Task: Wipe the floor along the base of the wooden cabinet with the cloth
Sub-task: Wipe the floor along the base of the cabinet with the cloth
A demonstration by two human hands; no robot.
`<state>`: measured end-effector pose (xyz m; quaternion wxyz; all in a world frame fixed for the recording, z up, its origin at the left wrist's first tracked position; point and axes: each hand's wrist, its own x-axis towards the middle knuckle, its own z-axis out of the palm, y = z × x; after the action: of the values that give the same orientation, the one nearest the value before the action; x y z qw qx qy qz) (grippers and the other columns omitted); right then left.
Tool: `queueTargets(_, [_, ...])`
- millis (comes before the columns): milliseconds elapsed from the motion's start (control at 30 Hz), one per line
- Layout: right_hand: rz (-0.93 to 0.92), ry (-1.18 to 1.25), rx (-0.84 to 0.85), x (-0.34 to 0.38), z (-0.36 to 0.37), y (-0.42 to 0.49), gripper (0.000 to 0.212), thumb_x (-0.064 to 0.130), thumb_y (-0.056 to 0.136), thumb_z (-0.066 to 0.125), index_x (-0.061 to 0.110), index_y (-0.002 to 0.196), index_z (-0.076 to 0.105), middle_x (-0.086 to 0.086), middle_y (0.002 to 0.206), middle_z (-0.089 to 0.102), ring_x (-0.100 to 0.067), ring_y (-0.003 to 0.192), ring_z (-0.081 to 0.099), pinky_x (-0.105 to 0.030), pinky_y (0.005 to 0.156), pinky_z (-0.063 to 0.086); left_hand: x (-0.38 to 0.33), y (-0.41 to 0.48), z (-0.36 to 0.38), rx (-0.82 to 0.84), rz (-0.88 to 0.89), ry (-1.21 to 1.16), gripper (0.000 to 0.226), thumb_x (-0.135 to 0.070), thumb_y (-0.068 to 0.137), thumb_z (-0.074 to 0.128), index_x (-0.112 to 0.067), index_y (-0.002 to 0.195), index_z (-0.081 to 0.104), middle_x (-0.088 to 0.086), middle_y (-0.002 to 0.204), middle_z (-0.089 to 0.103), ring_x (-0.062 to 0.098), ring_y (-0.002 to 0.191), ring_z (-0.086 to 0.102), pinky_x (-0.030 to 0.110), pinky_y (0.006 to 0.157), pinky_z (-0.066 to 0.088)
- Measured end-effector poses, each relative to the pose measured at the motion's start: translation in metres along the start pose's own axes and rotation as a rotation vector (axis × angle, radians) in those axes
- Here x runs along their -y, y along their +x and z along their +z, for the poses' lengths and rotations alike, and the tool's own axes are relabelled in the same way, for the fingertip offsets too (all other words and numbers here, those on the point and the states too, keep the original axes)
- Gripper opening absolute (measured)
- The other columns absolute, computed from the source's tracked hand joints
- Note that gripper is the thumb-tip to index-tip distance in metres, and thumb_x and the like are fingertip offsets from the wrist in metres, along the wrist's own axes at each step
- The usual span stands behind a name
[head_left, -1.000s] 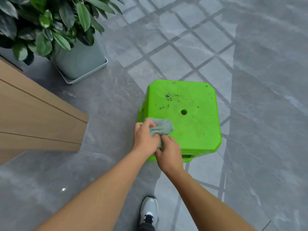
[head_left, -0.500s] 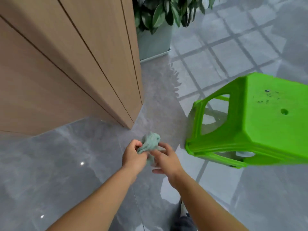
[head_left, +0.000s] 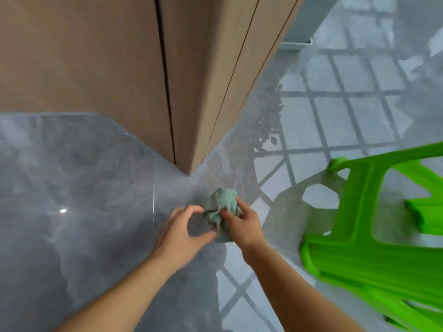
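A bunched grey-green cloth [head_left: 223,207] hangs above the glossy grey floor [head_left: 84,188], just in front of the bottom corner of the wooden cabinet [head_left: 119,68]. My right hand [head_left: 242,221] grips the cloth from the right side. My left hand [head_left: 184,233] is beside it, fingers curled in a ring; thumb and fingertips touch the cloth's left and lower edges. The cabinet's corner meets the floor a short way beyond the cloth.
A bright green plastic stool [head_left: 374,224] stands close on the right. The base of a grey planter [head_left: 297,43] shows behind the cabinet at upper right. Leaf shadows and window-grid reflections lie on the floor to the right.
My view swung from the green stool to the cabinet corner. Both hands carried the cloth off the stool top and down near the cabinet's base. The left hand's grip has loosened.
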<state>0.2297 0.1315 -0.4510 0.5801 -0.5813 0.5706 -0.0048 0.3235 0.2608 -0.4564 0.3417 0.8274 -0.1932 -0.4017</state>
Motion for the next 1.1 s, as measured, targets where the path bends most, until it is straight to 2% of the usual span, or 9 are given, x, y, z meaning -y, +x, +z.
queueTargets(133, [-0.252, -0.291, -0.189, 0.029, -0.011, 0.111, 0.052, 0.018, 0.088, 0.062, 0.03, 0.137, 0.052, -0.008, 0.118, 0.066, -0.026, 0.106, 0.064, -0.036, 0.099, 0.049, 0.064, 0.066, -0.026, -0.136, -0.185, 0.649, 0.129, -0.084, 0.055, 0.064, -0.033, 0.154, -0.001, 0.011, 0.164, -0.011, 0.047, 0.147, -0.001, 0.061, 0.117, 0.016])
queueTargets(200, [-0.339, -0.409, -0.298, 0.045, -0.011, 0.156, 0.057, 0.021, 0.092, 0.057, 0.032, 0.146, 0.041, -0.013, 0.127, 0.051, -0.029, 0.109, 0.058, -0.031, 0.097, 0.043, 0.093, 0.078, -0.027, -0.051, -0.259, 0.668, 0.146, -0.099, 0.041, 0.048, -0.036, 0.143, -0.035, 0.009, 0.155, -0.043, 0.051, 0.142, -0.028, 0.07, 0.115, 0.001])
queueTargets(267, [-0.361, -0.492, -0.368, 0.062, -0.005, 0.19, 0.054, 0.025, 0.094, 0.05, 0.033, 0.147, 0.039, -0.014, 0.131, 0.042, -0.034, 0.112, 0.052, -0.035, 0.097, 0.041, 0.102, 0.081, -0.029, -0.003, -0.249, 0.612, 0.147, -0.105, 0.03, 0.036, -0.04, 0.132, -0.048, 0.006, 0.145, -0.058, 0.049, 0.134, -0.043, 0.073, 0.112, -0.006])
queueTargets(467, [-0.401, -0.768, -0.262, 0.033, 0.04, 0.163, 0.039, 0.029, 0.096, 0.043, 0.001, 0.122, 0.05, -0.023, 0.123, 0.045, -0.043, 0.112, 0.041, -0.048, 0.1, 0.035, 0.086, 0.078, -0.041, 0.129, -0.278, 0.575, 0.149, -0.102, 0.031, 0.044, -0.04, 0.129, -0.05, 0.006, 0.133, -0.067, 0.047, 0.12, -0.059, 0.07, 0.099, -0.027])
queueTargets(600, [-0.683, -0.99, -0.068, -0.016, 0.057, 0.106, 0.054, 0.044, 0.092, 0.043, 0.001, 0.123, 0.053, -0.021, 0.115, 0.05, -0.038, 0.1, 0.043, -0.049, 0.088, 0.043, 0.08, 0.078, -0.046, 0.159, -0.319, 0.575, 0.149, -0.099, 0.036, 0.05, -0.039, 0.127, -0.051, 0.007, 0.133, -0.067, 0.05, 0.122, -0.056, 0.075, 0.107, -0.017])
queueTargets(733, [-0.865, -1.186, -0.145, -0.008, 0.029, 0.152, 0.066, 0.057, 0.093, 0.032, 0.008, 0.133, 0.051, -0.016, 0.117, 0.049, -0.037, 0.1, 0.045, -0.047, 0.087, 0.043, 0.082, 0.078, -0.043, 0.169, -0.317, 0.617, 0.148, -0.099, 0.036, 0.05, -0.04, 0.127, -0.052, 0.006, 0.133, -0.068, 0.049, 0.122, -0.056, 0.074, 0.108, -0.016])
queueTargets(900, [-0.335, -1.021, -0.534, 0.076, -0.033, 0.261, 0.062, 0.047, 0.099, 0.036, 0.009, 0.147, 0.027, -0.021, 0.143, 0.036, -0.044, 0.122, 0.036, -0.053, 0.102, 0.03, 0.086, 0.08, -0.039, 0.155, -0.318, 0.633, 0.148, -0.102, 0.029, 0.044, -0.044, 0.128, -0.05, 0.001, 0.134, -0.067, 0.042, 0.113, -0.065, 0.073, 0.109, -0.017])
queueTargets(1000, [-0.507, -0.988, -0.473, 0.087, -0.032, 0.262, 0.061, 0.031, 0.1, 0.04, 0.018, 0.153, 0.015, -0.019, 0.144, 0.038, -0.044, 0.118, 0.04, -0.053, 0.1, 0.035, 0.088, 0.078, -0.04, 0.153, -0.322, 0.62, 0.151, -0.103, 0.019, 0.038, -0.047, 0.133, -0.042, -0.003, 0.139, -0.063, 0.039, 0.119, -0.062, 0.067, 0.105, -0.027])
queueTargets(1100, [-0.63, -0.908, -0.43, 0.041, 0.001, 0.211, 0.067, 0.008, 0.091, 0.042, 0.026, 0.152, 0.025, -0.02, 0.147, 0.039, -0.044, 0.118, 0.041, -0.052, 0.103, 0.033, 0.084, 0.075, -0.043, 0.171, -0.33, 0.625, 0.152, -0.104, 0.018, 0.037, -0.047, 0.135, -0.041, -0.002, 0.137, -0.064, 0.038, 0.115, -0.065, 0.058, 0.092, -0.041])
